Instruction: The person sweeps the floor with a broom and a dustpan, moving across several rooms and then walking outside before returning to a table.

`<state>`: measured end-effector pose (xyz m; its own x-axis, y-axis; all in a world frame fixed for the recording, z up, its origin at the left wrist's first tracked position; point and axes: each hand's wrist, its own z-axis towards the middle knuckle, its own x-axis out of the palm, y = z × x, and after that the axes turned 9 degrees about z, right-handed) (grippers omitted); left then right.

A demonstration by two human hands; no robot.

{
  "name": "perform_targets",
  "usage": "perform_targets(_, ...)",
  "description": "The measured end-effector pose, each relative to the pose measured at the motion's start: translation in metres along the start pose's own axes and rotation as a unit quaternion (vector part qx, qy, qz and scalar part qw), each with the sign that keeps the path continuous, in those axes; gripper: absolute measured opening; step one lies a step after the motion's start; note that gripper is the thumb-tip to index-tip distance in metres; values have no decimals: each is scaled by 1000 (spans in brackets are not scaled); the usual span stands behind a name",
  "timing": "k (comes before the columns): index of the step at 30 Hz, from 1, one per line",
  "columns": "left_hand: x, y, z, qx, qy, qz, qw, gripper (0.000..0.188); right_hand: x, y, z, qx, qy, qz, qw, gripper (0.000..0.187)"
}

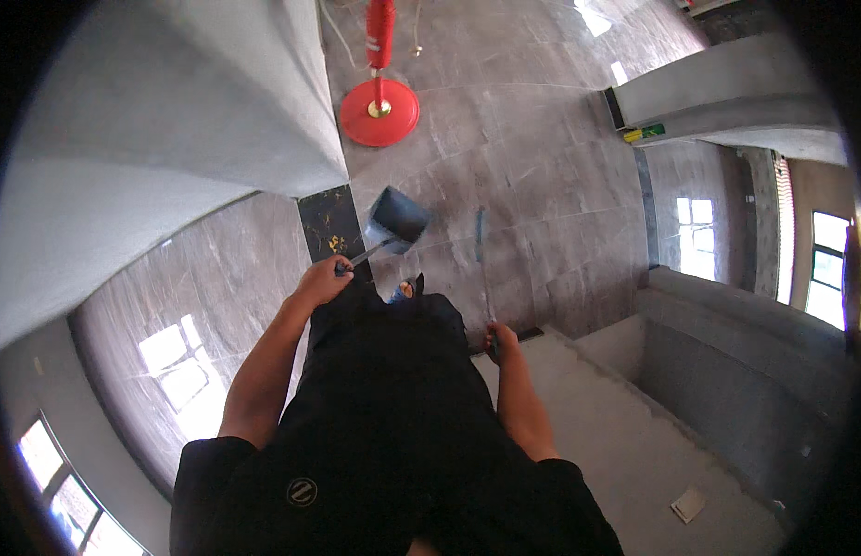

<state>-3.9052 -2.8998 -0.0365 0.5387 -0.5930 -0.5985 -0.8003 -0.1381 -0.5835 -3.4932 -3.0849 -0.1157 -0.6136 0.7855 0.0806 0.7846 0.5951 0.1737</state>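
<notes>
My left hand (327, 281) is closed round the end of a thin handle. That handle runs to a blue-grey long-handled dustpan (400, 221), held over the tiles by the dark threshold strip. On the other side, my right hand (503, 341) is wrapped round the handle of a broom (480, 233). Its narrow blue-grey head lies to the right of the dustpan, apart from it. Motion and the thin shape blur the broom, so its bristles cannot be made out. Part of my shoe (405, 291) shows just below the dustpan.
Ahead stands a red pole on a round red base (379, 113), with a pale cable beside it. A grey wall corner (333, 167) juts in at left. Yellowish bits (336, 244) lie on the dark threshold (327, 218). At lower right are a rough concrete surface (597, 408) and low wall.
</notes>
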Motion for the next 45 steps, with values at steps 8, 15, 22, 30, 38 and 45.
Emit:
perform_targets(8,-13,-115,143,122,25,14,992,21,-32,25,43,-3,-106,146,984,10)
perform_targets(15,-33,-190,298,90,85,14,992,27,48,81,20,-20,-188,301,935,5)
perform_targets(22,-73,-297,449,157,125,88,976,26,71,147,58,-57,-125,410,902,5)
perform_targets(30,-71,-370,557,176,74,72,979,27,116,290,97,-22,-254,377,890,7)
perform_targets(38,-77,-467,678,64,57,24,996,21,112,529,162,-12,-216,367,905,13)
perform_targets(45,-110,-559,756,66,16,71,995,21,141,730,184,-8,-93,321,943,16)
